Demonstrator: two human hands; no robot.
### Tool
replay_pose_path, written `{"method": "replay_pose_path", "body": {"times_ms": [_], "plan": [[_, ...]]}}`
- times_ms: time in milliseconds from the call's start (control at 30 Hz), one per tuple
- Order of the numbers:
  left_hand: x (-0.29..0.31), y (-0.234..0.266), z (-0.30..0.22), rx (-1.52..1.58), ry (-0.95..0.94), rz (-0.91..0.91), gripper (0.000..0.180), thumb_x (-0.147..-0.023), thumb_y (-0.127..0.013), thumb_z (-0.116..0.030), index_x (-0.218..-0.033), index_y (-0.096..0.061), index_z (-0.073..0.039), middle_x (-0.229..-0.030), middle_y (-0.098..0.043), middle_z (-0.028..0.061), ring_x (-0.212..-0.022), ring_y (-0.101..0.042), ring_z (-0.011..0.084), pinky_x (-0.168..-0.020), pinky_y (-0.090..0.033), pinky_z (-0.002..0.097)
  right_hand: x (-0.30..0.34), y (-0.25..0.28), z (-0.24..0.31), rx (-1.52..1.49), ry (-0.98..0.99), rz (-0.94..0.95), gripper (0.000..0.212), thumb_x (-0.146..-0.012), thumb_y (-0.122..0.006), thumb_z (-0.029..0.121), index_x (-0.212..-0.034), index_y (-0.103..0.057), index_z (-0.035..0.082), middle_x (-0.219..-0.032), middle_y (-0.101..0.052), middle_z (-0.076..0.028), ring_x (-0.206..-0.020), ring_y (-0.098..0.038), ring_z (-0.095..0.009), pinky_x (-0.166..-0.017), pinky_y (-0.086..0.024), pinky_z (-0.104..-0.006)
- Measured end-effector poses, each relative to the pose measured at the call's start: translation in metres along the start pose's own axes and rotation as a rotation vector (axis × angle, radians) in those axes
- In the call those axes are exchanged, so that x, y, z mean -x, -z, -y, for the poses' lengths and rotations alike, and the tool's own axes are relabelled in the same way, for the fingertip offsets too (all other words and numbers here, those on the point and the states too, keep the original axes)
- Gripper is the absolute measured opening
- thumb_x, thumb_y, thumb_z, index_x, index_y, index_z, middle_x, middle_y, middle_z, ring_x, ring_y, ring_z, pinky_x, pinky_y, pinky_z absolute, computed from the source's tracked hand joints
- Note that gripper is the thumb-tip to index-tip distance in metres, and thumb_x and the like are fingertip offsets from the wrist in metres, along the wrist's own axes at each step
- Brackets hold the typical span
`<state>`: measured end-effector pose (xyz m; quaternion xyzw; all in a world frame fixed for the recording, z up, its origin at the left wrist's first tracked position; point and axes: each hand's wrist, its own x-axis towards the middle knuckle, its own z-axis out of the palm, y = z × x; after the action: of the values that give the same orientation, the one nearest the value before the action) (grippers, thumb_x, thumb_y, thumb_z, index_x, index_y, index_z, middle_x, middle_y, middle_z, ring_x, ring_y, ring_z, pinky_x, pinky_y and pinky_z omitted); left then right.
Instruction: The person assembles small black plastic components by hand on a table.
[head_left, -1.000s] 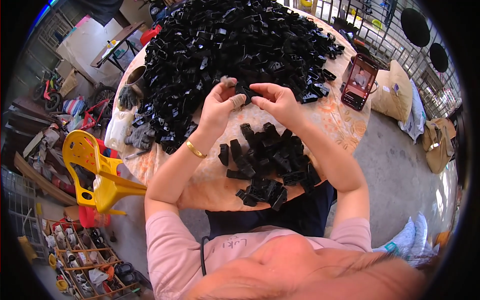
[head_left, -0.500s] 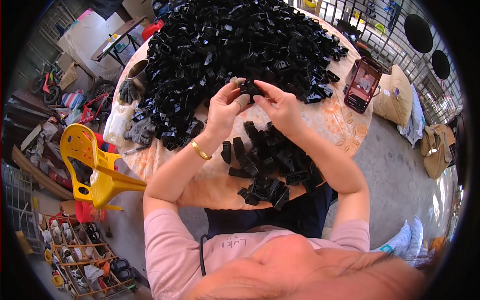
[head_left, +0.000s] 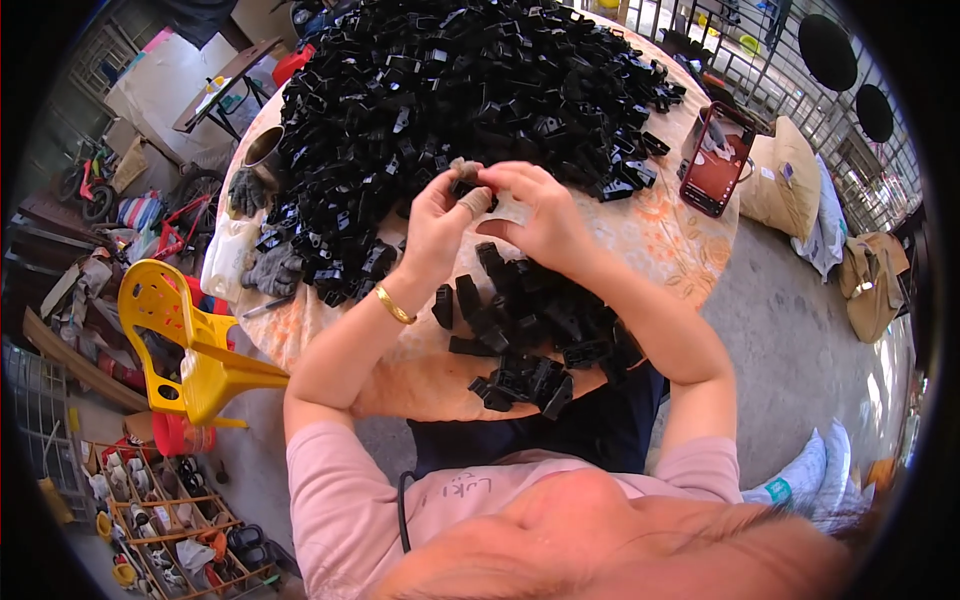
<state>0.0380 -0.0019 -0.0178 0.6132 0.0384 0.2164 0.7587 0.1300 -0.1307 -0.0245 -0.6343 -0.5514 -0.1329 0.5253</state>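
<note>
My left hand (head_left: 432,232), closed, pinches a small black plastic part (head_left: 464,188) above the table; its fingers hide much of the part. Wraps cover a fingertip and the thumb of that hand. Close beside it, my right hand (head_left: 548,222) has its thumb spread away from the fingers, and its fingertips reach the part's right side. Beyond both hands rises a big heap of black plastic parts (head_left: 450,90). A smaller pile of black parts (head_left: 530,320) lies nearer to me, below my right hand.
The round table has a floral cloth (head_left: 400,375). A phone (head_left: 717,160) stands at its right edge. Grey gloves (head_left: 272,270), a white container (head_left: 232,255) and a metal cup (head_left: 263,148) sit at the left. A yellow chair (head_left: 205,365) stands left; beige sacks (head_left: 785,185) stand right.
My right thumb has opened away from the black part, which both hands pinched before. The part has shifted slightly left with my left hand. The phone's picture has changed.
</note>
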Motion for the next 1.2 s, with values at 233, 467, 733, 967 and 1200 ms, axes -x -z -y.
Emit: {"method": "replay_pose_path", "body": {"times_ms": [233, 467, 733, 967, 1200], "plan": [[0.004, -0.005, -0.022, -0.600, -0.046, 0.334, 0.027, -0.084, -0.057, -0.002, -0.110, -0.052, 0.001, -0.095, -0.062, 0.0072, -0.085, -0.059, 0.0128, -0.075, -0.047, 0.0237, -0.016, 0.078, -0.041, 0.653, -0.370, 0.102, 0.040, -0.071, -0.072, 0.032, -0.099, -0.060, 0.006, -0.092, -0.062, -0.012, -0.089, -0.060, -0.027, -0.074, -0.048, -0.0359], [0.037, -0.024, -0.031, -1.127, -0.412, 0.824, 0.048, -0.077, -0.064, -0.039, -0.109, -0.056, -0.004, -0.099, -0.060, 0.0123, -0.098, -0.054, 0.0312, -0.086, -0.041, 0.0391, -0.011, 0.067, -0.042, 0.755, -0.460, 0.235, 0.033, -0.073, -0.069, 0.027, -0.097, -0.057, 0.008, -0.091, -0.062, -0.010, -0.086, -0.059, -0.027, -0.072, -0.049, -0.0371], [-0.020, 0.029, -0.001, -1.565, -0.628, 0.233, 0.033, -0.065, -0.062, -0.001, -0.098, -0.060, -0.005, -0.106, -0.055, 0.0096, -0.101, -0.048, 0.0285, -0.086, -0.042, 0.0354, -0.007, 0.038, -0.017, 0.428, -0.175, 0.238, 0.039, -0.072, -0.064, 0.014, -0.109, -0.052, 0.007, -0.095, -0.061, -0.011, -0.087, -0.059, -0.030, -0.073, -0.048, -0.0383], [-0.021, 0.024, 0.002, -1.555, -0.671, 0.297, 0.032, -0.066, -0.060, 0.000, -0.097, -0.059, -0.004, -0.106, -0.052, 0.0117, -0.095, -0.049, 0.0302, -0.081, -0.042, 0.0384, 0.001, 0.026, -0.019, 0.365, -0.243, 0.376, 0.033, -0.067, -0.063, 0.009, -0.098, -0.053, 0.006, -0.091, -0.060, -0.010, -0.086, -0.058, -0.030, -0.073, -0.048, -0.0372], [-0.011, 0.009, -0.009, -0.408, 0.076, 0.086, 0.019, -0.086, -0.057, -0.006, -0.103, -0.056, 0.001, -0.093, -0.057, 0.0067, -0.066, -0.059, 0.0116, -0.055, -0.047, 0.0221, -0.001, 0.010, -0.004, 0.104, -0.069, 0.128, 0.036, -0.067, -0.066, 0.005, -0.101, -0.055, 0.006, -0.094, -0.059, -0.008, -0.085, -0.059, -0.024, -0.073, -0.049, -0.0324]]}}
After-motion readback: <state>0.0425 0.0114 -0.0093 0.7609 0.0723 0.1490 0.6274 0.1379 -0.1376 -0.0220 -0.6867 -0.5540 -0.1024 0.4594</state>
